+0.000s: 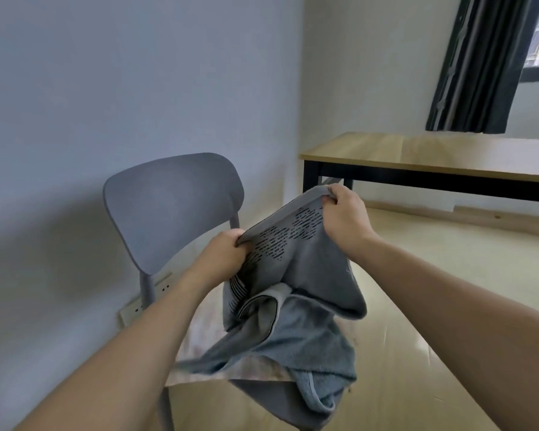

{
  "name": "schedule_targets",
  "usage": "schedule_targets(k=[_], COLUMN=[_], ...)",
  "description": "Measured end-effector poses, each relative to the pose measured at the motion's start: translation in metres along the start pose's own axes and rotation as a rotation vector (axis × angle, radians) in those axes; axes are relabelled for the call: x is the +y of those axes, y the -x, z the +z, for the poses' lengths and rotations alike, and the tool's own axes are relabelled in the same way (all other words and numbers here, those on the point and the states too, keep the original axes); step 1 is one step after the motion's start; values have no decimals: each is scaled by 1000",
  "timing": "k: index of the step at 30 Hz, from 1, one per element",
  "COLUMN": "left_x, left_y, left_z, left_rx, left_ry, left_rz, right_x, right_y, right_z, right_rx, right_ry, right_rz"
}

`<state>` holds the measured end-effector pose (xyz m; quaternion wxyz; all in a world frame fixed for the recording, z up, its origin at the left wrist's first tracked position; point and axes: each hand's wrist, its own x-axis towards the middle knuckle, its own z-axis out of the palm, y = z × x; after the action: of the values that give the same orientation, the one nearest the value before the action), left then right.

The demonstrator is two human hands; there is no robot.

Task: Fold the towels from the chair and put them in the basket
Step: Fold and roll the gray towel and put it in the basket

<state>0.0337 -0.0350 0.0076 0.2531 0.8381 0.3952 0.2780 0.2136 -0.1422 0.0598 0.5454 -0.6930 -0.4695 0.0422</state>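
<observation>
The left hand (227, 248) and the right hand (344, 213) each pinch the banded top edge of a grey patterned towel (296, 262), lifting it above the seat of the grey chair (171, 206). Both grips are clenched on the cloth, fingers curled over the hem, the right one higher and further out at about 1 o'clock from the left. The towel hangs slack between them and bunches below, where its lower part drapes onto a second, bluer towel (308, 346) that lies heaped on the seat and spills over the front edge at 5 o'clock. No basket is in view.

The step in hand looks like opening the towel out before the first fold. To do it well, the hands should probably slide apart along the hem until each holds a true corner, so the top edge goes taut and level. Lifting higher would let the lower half drop free of the heap instead of dragging the other towel off the chair. A short shake would likely settle the creases. The wooden bench (433, 163) at 2 o'clock offers a flat place to lay it for a neat fold
</observation>
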Motion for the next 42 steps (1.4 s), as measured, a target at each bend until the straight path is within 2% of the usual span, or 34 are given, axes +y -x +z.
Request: schedule_targets(k=[5,7,10,11,13,15,18,22,24,26,29,32,35,38,42], left_x=[-9,-9,4,13,40,74,122,176,196,216,249,281,304,320,332], left_y=[-52,-55,-48,-41,-22,-3,32,67,81,94,109,125,136,150,165], left_z=[5,6,-1,-6,-21,-42,-83,-136,-157,-177,-207,-232,-252,-264,-269], left_rx=[42,12,-35,-21,-23,-82,-135,-87,-29,92,339,473,506,418,399], left_ry=[-145,-244,-296,-214,119,389,547,671,626,468,218,4,-100,-27,9], left_rz=[-94,-149,-141,-132,-133,-142,-109,6,135,238,318,379,408,417,470], right_x=[36,45,45,41,28,7,-43,-130,-166,-196,-230,-257,-283,-299,-311], right_y=[-37,-43,-39,-30,-6,15,38,51,62,71,86,96,106,114,115], right_z=[0,-7,-27,-35,-51,-72,-100,-132,-144,-156,-174,-191,-206,-215,-222], right_rx=[115,136,104,95,102,86,3,-9,-62,-118,-274,-319,-324,-288,-178], right_ry=[-22,35,109,115,82,58,150,120,120,136,122,-1,-109,-121,-153], right_rz=[163,207,121,64,-26,-103,-186,-143,-145,-147,-167,-227,-297,-336,-293])
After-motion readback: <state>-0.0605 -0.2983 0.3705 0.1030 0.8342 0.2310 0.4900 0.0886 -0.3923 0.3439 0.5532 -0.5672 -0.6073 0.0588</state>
